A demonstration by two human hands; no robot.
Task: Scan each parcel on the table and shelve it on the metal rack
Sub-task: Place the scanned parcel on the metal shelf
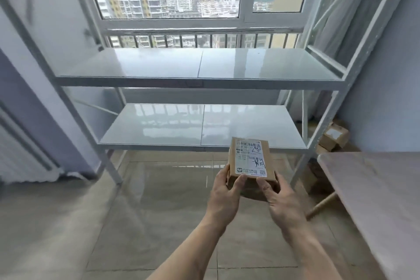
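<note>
Both hands, left hand [223,195] and right hand [280,200], clasp the small cardboard parcel [248,161] by its near corners; it looks light, stiff, tape-slick.

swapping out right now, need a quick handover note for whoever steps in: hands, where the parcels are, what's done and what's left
Left hand and right hand: both grip the near end of one small brown cardboard parcel with a white shipping label, held label up in front of the white metal rack.
Rack: the two shelves in view hold no parcels.
Pale wooden table at right: the part in view shows no parcels. A few brown cardboard boxes sit on the floor beyond it, beside the rack.
Done: this parcel is picked up; whether it was scanned cannot be told.
Left: set it on a shelf, then handle any remaining parcels.
</note>
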